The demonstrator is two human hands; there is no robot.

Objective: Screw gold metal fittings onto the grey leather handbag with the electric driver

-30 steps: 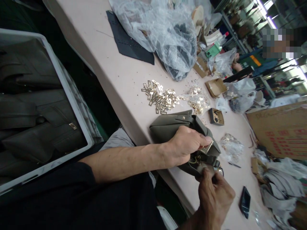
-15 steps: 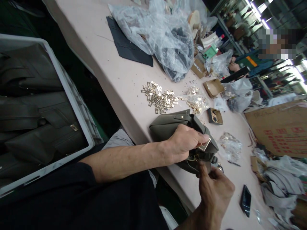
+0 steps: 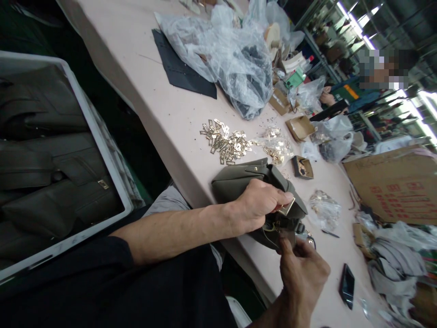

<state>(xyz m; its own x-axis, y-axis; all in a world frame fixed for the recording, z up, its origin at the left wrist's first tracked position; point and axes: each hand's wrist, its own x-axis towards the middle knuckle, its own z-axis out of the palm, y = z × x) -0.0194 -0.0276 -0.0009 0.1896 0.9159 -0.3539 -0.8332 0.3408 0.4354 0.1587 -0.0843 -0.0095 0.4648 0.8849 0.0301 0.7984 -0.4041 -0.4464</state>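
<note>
In the head view, the olive handbag (image 3: 235,180) lay on its side near the edge of the desk (image 3: 164,118) and served as the landmark. The left hand (image 3: 259,205) was closed over the handbag, its thumb and fingers gripping it beside a gold-coloured metal plate (image 3: 287,207). The right hand (image 3: 303,269) was pinched shut on a greyish piece (image 3: 289,235) at the handbag's dark opening; what that piece was could not be told.

Just above the handbag in the view lay a loose pile of gold-coloured fittings (image 3: 227,145), and beside the pile a clear bag of gold pieces (image 3: 278,148). Farther above it sat a large plastic bag (image 3: 246,73) with dark contents, partly over a dark sheet (image 3: 184,75). To the upper right of the handbag stood a small dark box (image 3: 303,167) with bits inside and an open cardboard box (image 3: 300,129). To its right were another clear packet (image 3: 324,209), a thin pen-like item (image 3: 330,233) and, farther off, a large carton (image 3: 392,187). A phone (image 3: 347,286) lay to its lower right.

Well to the left of the handbag, a pale crate (image 3: 87,107) held similar dark bags (image 3: 51,168). Far to its upper right, a co-worker's hand (image 3: 327,97) showed.
</note>
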